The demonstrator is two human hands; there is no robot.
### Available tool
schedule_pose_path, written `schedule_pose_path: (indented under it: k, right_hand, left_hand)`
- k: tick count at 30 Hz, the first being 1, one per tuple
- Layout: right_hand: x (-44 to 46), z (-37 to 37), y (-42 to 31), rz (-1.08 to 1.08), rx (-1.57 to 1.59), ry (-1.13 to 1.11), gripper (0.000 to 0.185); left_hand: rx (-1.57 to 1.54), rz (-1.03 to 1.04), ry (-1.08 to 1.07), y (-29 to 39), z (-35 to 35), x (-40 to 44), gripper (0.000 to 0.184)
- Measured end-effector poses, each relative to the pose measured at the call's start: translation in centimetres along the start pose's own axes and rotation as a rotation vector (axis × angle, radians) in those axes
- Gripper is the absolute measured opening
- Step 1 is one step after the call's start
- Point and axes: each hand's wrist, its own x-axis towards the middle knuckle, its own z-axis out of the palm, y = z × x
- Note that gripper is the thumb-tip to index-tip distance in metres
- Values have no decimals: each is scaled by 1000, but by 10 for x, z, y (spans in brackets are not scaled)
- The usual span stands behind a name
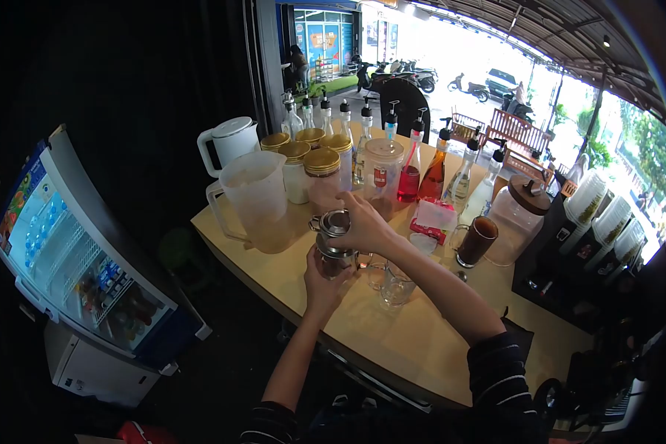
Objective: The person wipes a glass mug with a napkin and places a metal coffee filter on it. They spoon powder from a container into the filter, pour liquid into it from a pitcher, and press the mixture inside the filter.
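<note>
My left hand (328, 280) is wrapped round a metal-rimmed vessel (337, 253) at the table's near edge. Above it, my right hand (362, 226) grips a small shiny metal cup (336, 220) with a loop on its side, held just over the vessel's mouth. Whether the two metal pieces touch, I cannot tell. Just to the right stands a clear glass mug (397, 290). Farther right is a mug of dark brown drink (478, 241), with a red and pink packet (431, 220) behind it.
A frosted pitcher (253, 196) and gold-lidded jars (323, 174) stand to the left and behind my hands. Pump bottles (433, 174) line the back. At right are a wooden-lidded jar (516, 218) and a cup rack (581, 237). A display fridge (89, 251) stands left of the table.
</note>
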Motion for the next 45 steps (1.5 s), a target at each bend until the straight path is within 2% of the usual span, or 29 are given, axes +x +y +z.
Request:
schedule_pose_path:
  k: [2, 4, 10, 15, 18, 21, 25, 33, 45]
  right_hand:
    - [2, -7, -4, 12, 14, -11, 89]
    - [3, -16, -7, 26, 27, -21, 88]
    - [-8, -62, -20, -11, 50, -30, 90]
    - [-43, -105, -24, -6, 49, -31, 90]
    - [-66, -125, -30, 55, 59, -121, 90]
    - [-85, -130, -30, -35, -42, -86, 87]
    - [-100, -127, -28, 62, 1, -133, 89]
    - [-106, -112, -9, 1, -13, -88, 90]
    - [-106, -117, -14, 70, 28, -167, 94]
  left_hand:
    - [-39, -57, -21, -1, -1, 1, 80]
    - [56, 15, -11, -10, -4, 3, 82]
    - [122, 15, 13, -8, -4, 1, 92]
    - [112, 20, 25, -10, -5, 3, 92]
    - [174, 60, 11, -15, -9, 5, 91]
    - [231, 97, 6, -20, -11, 6, 90]
    - [214, 79, -4, -25, -12, 7, 89]
    - [214, 88, 2, -22, -11, 6, 87]
    - [225, 82, 8, -21, -10, 7, 86]
